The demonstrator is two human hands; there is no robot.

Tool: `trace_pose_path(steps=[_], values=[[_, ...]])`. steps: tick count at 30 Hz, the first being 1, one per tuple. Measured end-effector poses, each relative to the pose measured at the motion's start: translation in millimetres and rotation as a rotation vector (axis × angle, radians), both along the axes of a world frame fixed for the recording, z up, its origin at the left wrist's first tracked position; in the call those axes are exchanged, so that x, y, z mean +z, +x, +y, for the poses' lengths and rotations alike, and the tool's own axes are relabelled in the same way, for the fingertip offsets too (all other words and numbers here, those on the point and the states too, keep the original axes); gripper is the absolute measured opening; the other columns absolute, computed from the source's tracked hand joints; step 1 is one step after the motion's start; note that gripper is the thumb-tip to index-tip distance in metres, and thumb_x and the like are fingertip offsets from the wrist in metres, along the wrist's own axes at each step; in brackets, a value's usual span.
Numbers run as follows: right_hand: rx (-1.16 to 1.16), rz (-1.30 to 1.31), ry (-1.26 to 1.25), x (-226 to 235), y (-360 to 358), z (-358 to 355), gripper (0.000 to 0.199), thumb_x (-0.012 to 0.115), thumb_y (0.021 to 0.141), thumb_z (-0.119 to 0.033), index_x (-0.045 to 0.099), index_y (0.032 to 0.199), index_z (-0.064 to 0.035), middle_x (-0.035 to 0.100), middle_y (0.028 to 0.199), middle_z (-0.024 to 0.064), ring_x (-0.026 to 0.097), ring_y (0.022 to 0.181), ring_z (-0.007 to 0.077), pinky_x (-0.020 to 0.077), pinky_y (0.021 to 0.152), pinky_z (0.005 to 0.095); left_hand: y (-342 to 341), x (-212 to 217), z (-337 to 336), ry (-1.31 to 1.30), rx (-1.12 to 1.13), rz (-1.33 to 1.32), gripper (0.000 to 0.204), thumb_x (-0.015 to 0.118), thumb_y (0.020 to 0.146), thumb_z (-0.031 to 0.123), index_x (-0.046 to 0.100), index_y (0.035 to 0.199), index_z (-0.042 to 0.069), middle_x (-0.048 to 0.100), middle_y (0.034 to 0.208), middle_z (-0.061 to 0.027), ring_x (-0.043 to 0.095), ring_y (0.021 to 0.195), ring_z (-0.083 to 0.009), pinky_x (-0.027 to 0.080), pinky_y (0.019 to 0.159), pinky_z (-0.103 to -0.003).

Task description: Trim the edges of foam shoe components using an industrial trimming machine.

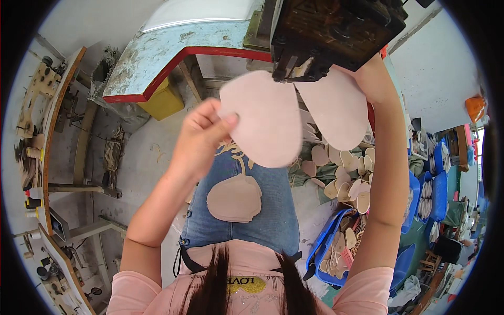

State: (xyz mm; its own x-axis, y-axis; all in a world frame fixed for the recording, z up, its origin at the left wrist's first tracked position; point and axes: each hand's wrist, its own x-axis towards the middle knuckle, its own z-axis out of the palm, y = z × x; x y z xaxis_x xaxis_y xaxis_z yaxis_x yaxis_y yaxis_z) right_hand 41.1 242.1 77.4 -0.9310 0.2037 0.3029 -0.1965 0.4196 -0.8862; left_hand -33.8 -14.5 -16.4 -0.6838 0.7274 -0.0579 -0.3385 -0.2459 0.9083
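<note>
Between the thumb and fingers of my left hand (202, 131) is the edge of a flat, pale pink insole-shaped piece (262, 121). Its top edge reaches the dark head of a sewing-type machine (336, 37). A second pale pink piece (336, 110) hangs to the right, under the same machine head. My right hand (371, 79) is against that second piece's upper right edge; its fingers are hidden behind the piece and the machine. On my lap lies a small stack of similar beige-pink pieces (233, 199), with thin tan strips (236, 152) just beyond it.
A worn pale-blue table (173, 44) with a red edge extends left of the machine. Under it stands a yellow bin (163, 100). Many cut pieces (344, 173) are heaped on the floor at right, beside a filled blue basket (320, 244). Wooden shelves (50, 157) line the left.
</note>
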Motion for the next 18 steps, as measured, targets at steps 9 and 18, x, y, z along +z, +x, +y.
trace_pose_path(steps=[9, 18], values=[[-0.120, -0.268, -0.092, 4.3, 28.4, -32.6, 0.020, 0.064, 0.071, -0.013, 0.052, 0.079, 0.0006, 0.053, 0.065, 0.0012, 0.048, 0.054, 0.0044, 0.0383, 0.048, 0.0175, -11.7, -24.1, -13.3, -0.316, -0.382, 0.305, 0.020, 0.046, 0.081, 0.007, 0.055, 0.098, 0.003, 0.059, 0.088, -0.0042, 0.056, 0.082, -0.0127, 0.045, 0.071, -0.026], [-0.364, 0.085, 0.001, -44.6, 38.7, -68.0, 0.018, 0.057, 0.080, -0.018, 0.048, 0.074, -0.0036, 0.048, 0.064, -0.0030, 0.041, 0.057, 0.0017, 0.0324, 0.049, 0.0161, 7.9, -55.9, 6.3, -0.291, -0.183, 0.603, 0.025, 0.053, 0.079, 0.019, 0.057, 0.091, -0.003, 0.059, 0.080, -0.0105, 0.053, 0.076, -0.0185, 0.040, 0.071, -0.029]])
